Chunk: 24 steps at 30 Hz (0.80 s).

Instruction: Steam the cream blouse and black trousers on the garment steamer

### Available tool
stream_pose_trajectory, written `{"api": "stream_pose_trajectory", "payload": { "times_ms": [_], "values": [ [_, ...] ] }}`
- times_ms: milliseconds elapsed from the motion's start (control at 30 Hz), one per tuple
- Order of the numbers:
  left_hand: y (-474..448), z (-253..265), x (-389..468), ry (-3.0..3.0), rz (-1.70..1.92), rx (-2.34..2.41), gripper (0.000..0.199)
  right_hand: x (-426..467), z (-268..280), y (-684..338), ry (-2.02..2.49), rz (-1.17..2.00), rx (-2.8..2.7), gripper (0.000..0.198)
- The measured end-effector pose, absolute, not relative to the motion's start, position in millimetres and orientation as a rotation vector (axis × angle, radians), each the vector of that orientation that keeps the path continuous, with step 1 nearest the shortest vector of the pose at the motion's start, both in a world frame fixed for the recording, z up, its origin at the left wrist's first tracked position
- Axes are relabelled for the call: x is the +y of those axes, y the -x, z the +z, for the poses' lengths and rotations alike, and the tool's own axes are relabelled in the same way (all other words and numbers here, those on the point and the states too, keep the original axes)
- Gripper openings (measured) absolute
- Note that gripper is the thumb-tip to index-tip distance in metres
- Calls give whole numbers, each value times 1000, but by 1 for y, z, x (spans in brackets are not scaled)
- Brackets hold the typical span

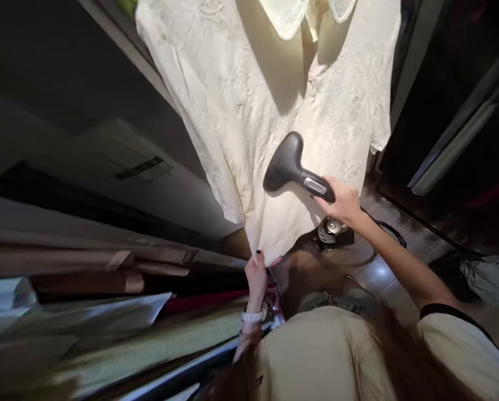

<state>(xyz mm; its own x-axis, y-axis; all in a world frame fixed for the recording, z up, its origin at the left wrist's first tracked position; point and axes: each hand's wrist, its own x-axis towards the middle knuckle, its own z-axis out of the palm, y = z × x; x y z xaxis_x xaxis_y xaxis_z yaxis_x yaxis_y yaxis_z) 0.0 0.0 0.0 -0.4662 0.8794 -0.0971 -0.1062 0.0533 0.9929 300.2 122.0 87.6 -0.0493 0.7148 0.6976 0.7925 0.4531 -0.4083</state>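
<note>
A cream patterned shirt (216, 83) hangs in front of me, its collar at the top of the view and its hem low. My right hand (341, 200) is wrapped round the handle of a black garment steamer head (285, 164). The wide steamer head lies over the lower front of the shirt; whether it presses the cloth I cannot tell. Down at the hem's lower left corner, my left hand (256, 273) pinches the cloth and draws it taut downward. A pale watch (253, 316) is on my left wrist.
The steamer's base (335, 233) stands on the tiled floor (383, 273) below the shirt, with a dark hose (394, 231) beside it. Rolls of material (157, 340) lie at lower left. A grey crumpled cloth (489, 278) is at right.
</note>
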Motion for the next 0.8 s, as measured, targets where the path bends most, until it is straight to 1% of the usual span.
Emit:
{"api": "stream_pose_trajectory", "payload": {
  "times_ms": [67,167,267,367,467,567,700,800],
  "values": [
    [-7,-4,-3,-804,1544,1547,60,124,84,-307,1140,-97,-2030,47],
    [-17,-7,-6,-793,1603,1594,58,133,82,-315,1036,-81,-2170,44],
    [-25,-7,-9,-766,1705,1645,55,147,82,-320,1113,-32,-2034,47],
    [-32,-5,-11,-698,1803,1661,55,160,81,-326,1017,89,-2032,48],
    [-39,2,-14,-616,1908,1597,51,172,78,-333,922,136,-2072,45],
    [-47,14,-15,-577,2021,1495,46,186,75,-336,965,157,-1952,51],
    [-56,24,-18,-501,2124,1456,50,198,70,-336,856,274,-2023,51],
    [-60,25,-22,-444,2157,1483,53,197,66,-334,906,323,-1948,53]
  ]
}}
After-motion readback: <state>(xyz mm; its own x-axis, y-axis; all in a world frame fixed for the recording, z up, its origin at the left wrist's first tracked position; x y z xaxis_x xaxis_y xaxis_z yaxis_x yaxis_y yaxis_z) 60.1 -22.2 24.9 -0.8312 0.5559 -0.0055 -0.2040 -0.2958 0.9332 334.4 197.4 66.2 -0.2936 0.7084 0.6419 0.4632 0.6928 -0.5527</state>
